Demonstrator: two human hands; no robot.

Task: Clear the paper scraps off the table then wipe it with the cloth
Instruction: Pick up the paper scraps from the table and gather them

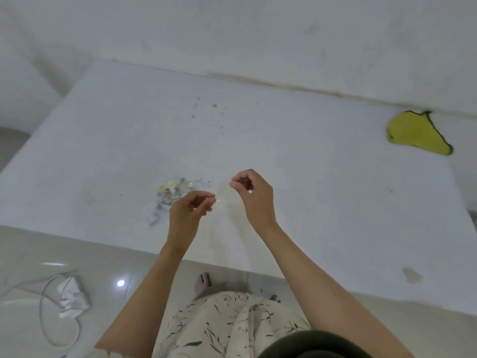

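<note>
— Where the white table (296, 156) is concerned, what is item one?

— Paper scraps (172, 193): one small heap, white, grey and pale yellow, lying near the table's near edge, left of centre. The heap runs roughly from far right to near left, with a stray piece (152, 218) at its near-left end.

— Item two?

— Cloth (416, 133): yellow with a dark edge, lying flat at the far right of the table, against the wall. Its long axis runs from far left to near right, and its narrow end points near right. It is well apart from both hands.

— And the hands?

— Left hand (187, 214): raised over the table just right of the heap, fingers loosely curled, thumb and forefinger close together. Whether a scrap sits between them is too blurred to tell. The heap lies just beside and to the far left of this hand, partly behind it.

— The other?

— Right hand (254, 196): further right, fingers curled inward, fingertips drawn toward the thumb. What it pinches, if anything, cannot be told. It is apart from the heap, with the left hand between.

— Sundries?

— Dark specks (214, 105) on the far middle of the table; a faint stain (411, 275) near the right near edge. On the tiled floor (31, 249) at near left, a white adapter with cable (73, 297).
</note>
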